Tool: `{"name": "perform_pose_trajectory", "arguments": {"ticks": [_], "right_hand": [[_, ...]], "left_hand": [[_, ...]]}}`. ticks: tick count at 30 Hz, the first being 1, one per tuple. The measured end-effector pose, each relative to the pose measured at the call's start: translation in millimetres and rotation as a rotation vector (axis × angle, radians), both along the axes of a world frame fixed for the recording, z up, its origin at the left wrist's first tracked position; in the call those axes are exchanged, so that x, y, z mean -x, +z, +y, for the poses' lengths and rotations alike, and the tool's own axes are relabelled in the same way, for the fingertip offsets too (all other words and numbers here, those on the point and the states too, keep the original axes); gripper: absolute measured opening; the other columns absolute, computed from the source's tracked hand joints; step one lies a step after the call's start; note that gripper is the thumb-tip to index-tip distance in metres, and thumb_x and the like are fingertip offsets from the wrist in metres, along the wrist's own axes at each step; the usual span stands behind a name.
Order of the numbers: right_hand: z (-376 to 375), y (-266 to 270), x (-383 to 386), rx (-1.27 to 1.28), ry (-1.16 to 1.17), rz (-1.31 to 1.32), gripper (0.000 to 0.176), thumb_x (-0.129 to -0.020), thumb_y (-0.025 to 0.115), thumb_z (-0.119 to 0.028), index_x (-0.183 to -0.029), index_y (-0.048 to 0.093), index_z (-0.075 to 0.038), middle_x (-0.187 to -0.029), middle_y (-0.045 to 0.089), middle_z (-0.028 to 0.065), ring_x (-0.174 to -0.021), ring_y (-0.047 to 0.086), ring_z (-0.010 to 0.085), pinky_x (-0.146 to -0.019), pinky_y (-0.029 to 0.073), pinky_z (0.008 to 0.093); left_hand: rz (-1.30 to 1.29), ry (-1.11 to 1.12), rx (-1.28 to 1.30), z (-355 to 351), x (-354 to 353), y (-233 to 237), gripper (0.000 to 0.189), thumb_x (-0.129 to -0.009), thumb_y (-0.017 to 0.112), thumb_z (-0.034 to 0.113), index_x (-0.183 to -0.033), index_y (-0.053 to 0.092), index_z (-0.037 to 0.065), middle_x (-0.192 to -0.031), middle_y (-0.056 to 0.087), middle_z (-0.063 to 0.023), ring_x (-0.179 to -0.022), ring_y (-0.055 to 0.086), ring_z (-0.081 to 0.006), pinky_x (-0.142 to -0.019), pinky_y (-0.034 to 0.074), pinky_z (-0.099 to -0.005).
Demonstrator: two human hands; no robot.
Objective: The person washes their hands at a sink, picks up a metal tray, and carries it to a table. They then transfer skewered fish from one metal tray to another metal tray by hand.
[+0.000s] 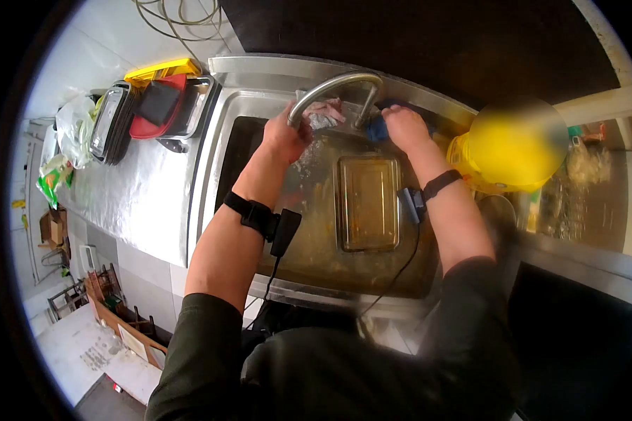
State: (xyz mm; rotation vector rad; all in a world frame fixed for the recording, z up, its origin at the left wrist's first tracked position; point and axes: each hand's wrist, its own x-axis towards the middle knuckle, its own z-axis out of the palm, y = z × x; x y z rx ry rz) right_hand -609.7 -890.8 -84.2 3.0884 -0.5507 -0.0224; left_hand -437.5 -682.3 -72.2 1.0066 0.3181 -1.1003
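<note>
My left hand (286,135) is closed at the left end of the curved metal faucet (333,81); the faucet partly covers its fingers, and what they hold is hidden. Beside it, a crumpled pink and whitish cloth or wrapper (325,112) lies at the back of the sink. My right hand (405,128) is closed on a blue cloth (378,129), just right of the faucet's spout end. Below and between both hands, a clear rectangular container or lid (369,203) rests in the brownish water of the metal sink (221,151).
A yellow bucket (463,158) stands at the sink's right, partly behind a blurred yellow round shape. On the left steel counter (154,193) are stacked black-rimmed containers (110,123), a red lid (178,116) and plastic bags (75,130). A coiled hose (179,21) hangs at the wall.
</note>
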Motion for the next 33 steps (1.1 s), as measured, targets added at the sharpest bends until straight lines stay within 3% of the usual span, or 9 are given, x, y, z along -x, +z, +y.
{"name": "perform_pose_trajectory", "arguments": {"ticks": [9,12,16,18,19,21,25,28,33], "right_hand": [[-3,-4,0,-0.029,0.002,-0.028,0.024,-0.086,0.046,-0.010,-0.101,0.062,-0.003,-0.103,0.063,0.0173,-0.096,0.063,0.0326,-0.081,0.051,0.0415],[-2,-3,-1,-0.029,-0.016,-0.002,0.025,-0.085,0.046,-0.010,-0.102,0.062,-0.003,-0.105,0.063,0.0174,-0.097,0.062,0.0325,-0.082,0.051,0.0410],[-1,2,-1,-0.011,-0.005,0.006,0.025,-0.085,0.046,-0.009,-0.103,0.062,-0.002,-0.105,0.063,0.0170,-0.098,0.062,0.0322,-0.082,0.051,0.0406],[-1,0,-1,-0.001,-0.003,0.016,0.025,-0.085,0.046,-0.009,-0.103,0.062,-0.002,-0.105,0.063,0.0168,-0.098,0.062,0.0322,-0.082,0.051,0.0406],[-3,-2,-1,-0.001,0.005,0.006,0.024,-0.085,0.046,-0.009,-0.103,0.062,-0.002,-0.104,0.063,0.0167,-0.097,0.062,0.0323,-0.082,0.051,0.0408],[-3,-3,-1,-0.005,0.017,-0.001,0.024,-0.085,0.047,-0.009,-0.103,0.062,-0.002,-0.104,0.063,0.0166,-0.097,0.062,0.0324,-0.082,0.051,0.0410],[-3,2,-3,-0.006,0.013,0.028,0.023,-0.085,0.047,-0.008,-0.102,0.062,-0.002,-0.102,0.063,0.0166,-0.096,0.062,0.0325,-0.080,0.052,0.0414],[-5,4,-4,0.013,0.028,0.055,0.022,-0.085,0.048,-0.009,-0.100,0.062,-0.003,-0.102,0.063,0.0167,-0.096,0.063,0.0324,-0.080,0.052,0.0412],[-14,4,-10,0.045,0.115,0.128,0.020,-0.084,0.048,-0.009,-0.097,0.063,-0.004,-0.102,0.063,0.0170,-0.095,0.063,0.0321,-0.079,0.053,0.0407]], "left_hand": [[-0.734,-0.317,-0.019,10,-30,-47,0.017,-0.088,0.062,0.026,-0.079,0.055,0.013,-0.062,0.044,0.0004,-0.056,0.043,-0.0169,-0.056,0.037,-0.0325],[-0.011,-0.009,0.033,-1,3,25,0.019,-0.089,0.058,0.022,-0.075,0.051,0.013,-0.062,0.044,0.0003,-0.061,0.045,-0.0185,-0.062,0.037,-0.0354],[-0.151,-0.177,-0.226,5,-15,-16,0.018,-0.090,0.054,0.020,-0.074,0.050,0.012,-0.062,0.043,0.0001,-0.059,0.044,-0.0165,-0.056,0.034,-0.0319],[-1.365,-0.753,-0.523,13,-42,-66,0.014,-0.092,0.052,0.020,-0.091,0.057,0.007,-0.074,0.055,-0.0077,-0.068,0.056,-0.0214,-0.063,0.048,-0.0389],[-1.361,-0.755,-0.525,15,-44,-70,0.014,-0.092,0.052,0.020,-0.091,0.057,0.007,-0.074,0.055,-0.0077,-0.068,0.056,-0.0214,-0.063,0.048,-0.0389],[0.022,-0.272,0.220,21,-48,-58,0.011,-0.092,0.054,0.018,-0.093,0.059,0.007,-0.077,0.058,-0.0088,-0.073,0.060,-0.0211,-0.065,0.051,-0.0363],[-0.229,-0.253,-0.117,7,-3,10,0.013,-0.090,0.058,0.021,-0.087,0.056,0.009,-0.076,0.056,-0.0071,-0.071,0.057,-0.0179,-0.056,0.046,-0.0309],[-0.659,-0.461,-0.141,18,-11,5,0.015,-0.091,0.056,0.017,-0.101,0.058,0.005,-0.094,0.063,-0.0124,-0.089,0.062,-0.0261,-0.081,0.051,-0.0411],[-0.254,-0.274,-0.045,15,-10,10,0.025,-0.096,0.047,0.021,-0.109,0.057,0.003,-0.101,0.064,-0.0115,-0.093,0.063,-0.0249,-0.083,0.052,-0.0367]]}}
